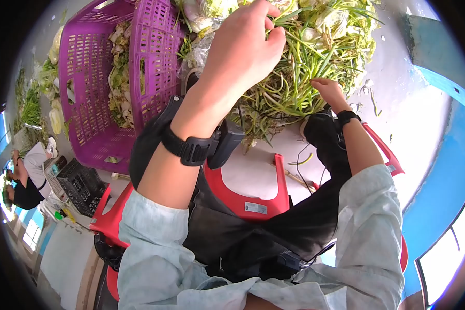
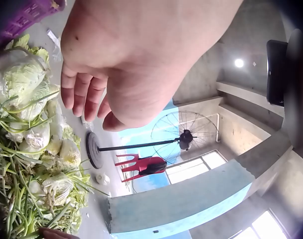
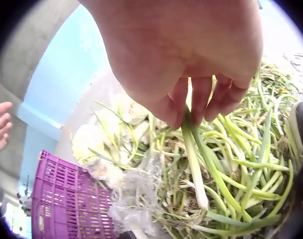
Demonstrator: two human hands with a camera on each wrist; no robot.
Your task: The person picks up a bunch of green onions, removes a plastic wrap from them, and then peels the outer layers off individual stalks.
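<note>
My right hand (image 1: 331, 93) is low over the right side of a heap of scallions (image 1: 305, 62). In the right wrist view its fingertips pinch the green part of a scallion (image 3: 193, 167), whose white end points down over the heap. The left hand (image 1: 245, 49) is raised above the far side of the pile. In the left wrist view its fingers (image 2: 81, 94) hang loosely bent, with nothing between them and the thumb. Pale cabbage heads (image 2: 34, 79) lie beside the scallions, along with crumpled clear plastic (image 3: 139, 191).
A purple crate (image 1: 139, 67) with leaves inside stands left of the heap. Red stools (image 1: 248, 199) are around my legs. A black crate (image 1: 80, 183) and another person (image 1: 31, 178) are farther left. A standing fan (image 2: 183, 139) is behind the pile.
</note>
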